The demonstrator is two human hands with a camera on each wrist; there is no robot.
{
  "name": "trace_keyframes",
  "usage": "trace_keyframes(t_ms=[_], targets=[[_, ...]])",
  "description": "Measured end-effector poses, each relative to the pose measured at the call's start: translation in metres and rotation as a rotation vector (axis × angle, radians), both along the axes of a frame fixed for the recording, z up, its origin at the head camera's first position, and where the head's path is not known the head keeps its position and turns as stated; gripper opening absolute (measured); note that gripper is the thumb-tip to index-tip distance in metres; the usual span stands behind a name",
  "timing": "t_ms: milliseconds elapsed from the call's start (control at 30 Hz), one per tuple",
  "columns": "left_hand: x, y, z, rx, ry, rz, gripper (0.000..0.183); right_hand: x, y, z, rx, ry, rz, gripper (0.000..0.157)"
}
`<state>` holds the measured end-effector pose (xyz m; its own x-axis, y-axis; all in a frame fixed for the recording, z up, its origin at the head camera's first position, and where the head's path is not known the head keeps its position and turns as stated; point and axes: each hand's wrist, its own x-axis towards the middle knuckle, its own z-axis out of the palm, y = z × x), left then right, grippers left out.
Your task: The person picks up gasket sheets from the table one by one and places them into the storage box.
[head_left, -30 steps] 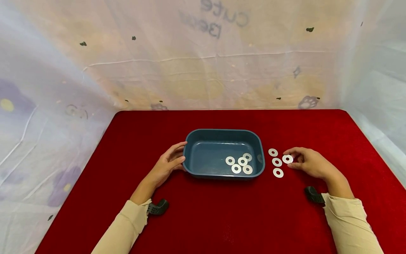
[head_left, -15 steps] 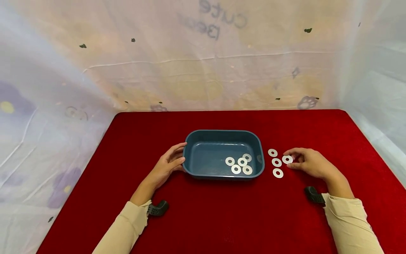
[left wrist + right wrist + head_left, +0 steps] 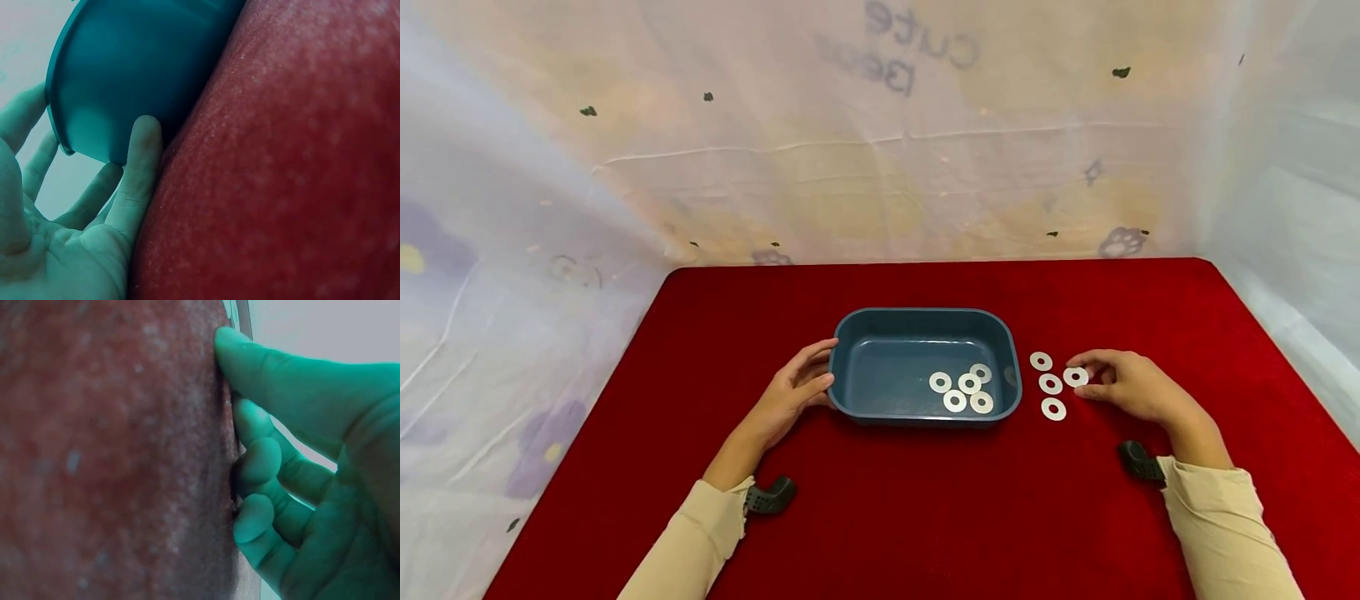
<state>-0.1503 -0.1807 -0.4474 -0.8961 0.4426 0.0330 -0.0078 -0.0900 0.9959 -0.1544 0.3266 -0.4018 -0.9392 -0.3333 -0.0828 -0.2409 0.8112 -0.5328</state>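
A blue rectangular tub [image 3: 925, 417] stands on the red cloth, with several flat silver washers [image 3: 955, 401] lying in its right part. My left hand [image 3: 786, 396] touches the tub's left end, fingers spread and fairly straight along the wall; the left wrist view shows the fingertips [image 3: 147, 128] against its side. To the right of the tub, my right hand [image 3: 1131, 385] holds one washer [image 3: 1076, 377] by its edges between thumb and forefinger, low over the cloth. In the right wrist view the other fingers [image 3: 259, 462] curl down at the cloth, and the washer is hidden there.
Three loose washers [image 3: 1051, 384] lie in a column between the tub and the right hand. The red cloth [image 3: 925, 517] covers the table. Pale patterned sheets [image 3: 850, 167] hang at the back and both sides.
The view shifts slightly, moving everything a little to the left. Both hands, the tub and the washers otherwise keep their places.
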Motion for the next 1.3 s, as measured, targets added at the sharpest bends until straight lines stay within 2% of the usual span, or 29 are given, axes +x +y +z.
trace_keyframes(t_ms=[433, 900, 1300], targets=[[-0.001, 0.0014, 0.0045, -0.021, -0.011, 0.016, 0.057, -0.0012, 0.0004, 0.0002, -0.009, -0.01, 0.001, 0.036], [0.0, -0.0015, -0.0003, -0.02, -0.001, 0.014, 0.056, -0.001, 0.0003, -0.0032, -0.016, -0.007, 0.011, 0.031], [0.0004, -0.0005, 0.0023, -0.011, -0.006, 0.011, 0.056, -0.0019, -0.0025, -0.0011, -0.006, 0.068, -0.074, 0.029]])
